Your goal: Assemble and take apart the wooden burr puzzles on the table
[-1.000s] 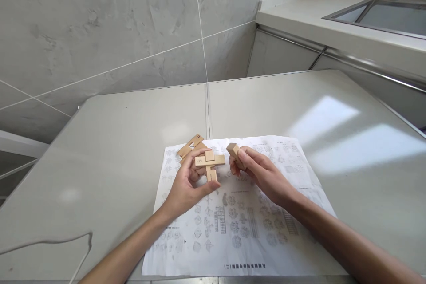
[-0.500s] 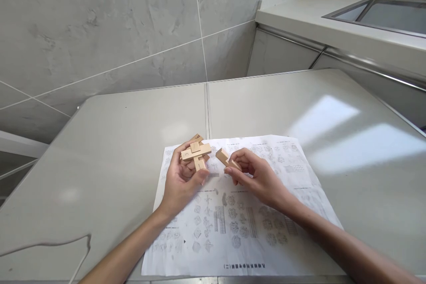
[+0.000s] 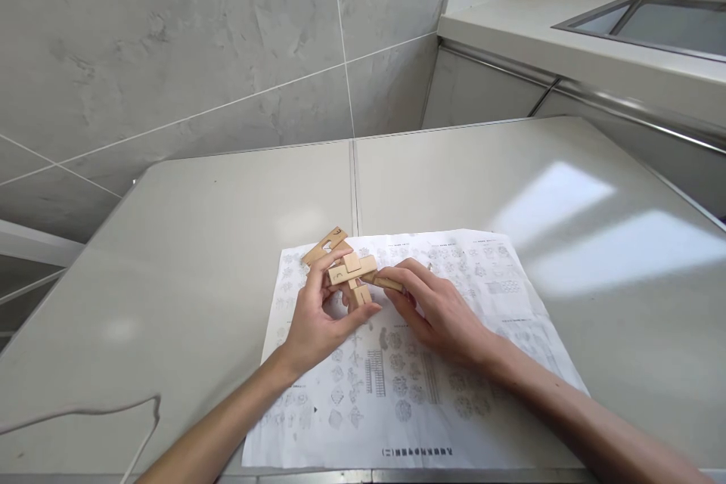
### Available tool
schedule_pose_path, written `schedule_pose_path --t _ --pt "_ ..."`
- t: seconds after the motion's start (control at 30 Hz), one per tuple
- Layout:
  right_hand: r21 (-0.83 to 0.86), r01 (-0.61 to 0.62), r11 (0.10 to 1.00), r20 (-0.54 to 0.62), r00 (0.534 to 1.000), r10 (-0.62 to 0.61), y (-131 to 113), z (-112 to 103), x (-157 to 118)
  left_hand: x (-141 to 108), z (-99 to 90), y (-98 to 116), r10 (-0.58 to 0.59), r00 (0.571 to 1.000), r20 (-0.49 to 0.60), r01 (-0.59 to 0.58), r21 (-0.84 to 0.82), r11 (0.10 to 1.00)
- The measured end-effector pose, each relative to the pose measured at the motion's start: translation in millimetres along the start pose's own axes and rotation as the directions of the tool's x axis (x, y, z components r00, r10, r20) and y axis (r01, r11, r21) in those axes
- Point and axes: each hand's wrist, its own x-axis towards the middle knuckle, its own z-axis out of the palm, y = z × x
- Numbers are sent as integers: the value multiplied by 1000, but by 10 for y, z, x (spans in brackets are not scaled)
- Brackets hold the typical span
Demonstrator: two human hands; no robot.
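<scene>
Several interlocked wooden puzzle pieces form a cross-shaped assembly, held up over the paper. My left hand is closed around it, thumb at its lower end. Between the fingers of my right hand is a separate notched wooden stick; its left end meets the right side of the assembly, and whether it sits in a slot is hidden. Behind my left fingers, a darker notched wooden piece lies at the top edge of the paper. Under both hands spreads the printed instruction sheet with small puzzle diagrams.
The pale glossy table has a seam down its middle. A thin cable lies at the front left. Grey tiled wall stands behind, and a counter with a sink is at the back right.
My left hand has shifted right with the assembly, uncovering more of the darker piece behind. My right hand has turned its stick and brought it against the assembly's right side.
</scene>
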Motion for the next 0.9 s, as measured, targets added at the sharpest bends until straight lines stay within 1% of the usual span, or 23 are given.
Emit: schedule_pose_path --t 0.07,0.23,0.4,0.57,0.73,0.83,0.9 --pt "-19 21 1000 1 1000 -21 11 10 -8 0 2 4 16 1000 -6 -16 17 1000" --pt "-12 11 1000 -30 999 -11 39 33 -35 -5 -16 -21 61 998 19 -63 109 992" --pt "-89 84 993 -106 990 -93 22 15 -33 5 -36 -23 92 993 81 -106 197 975" --pt "-66 94 993 -83 992 -99 -14 0 -18 7 -29 -19 150 982 118 -174 225 959" --pt "-48 133 990 -101 985 -137 -5 13 -17 12 -24 -24 251 958 138 -282 306 909" --pt "-13 173 985 -109 979 -174 6 15 -22 23 -27 -18 320 936 146 -351 375 858" --pt "3 195 981 -115 974 -194 9 14 -25 31 -29 -10 347 926 148 -377 407 832"
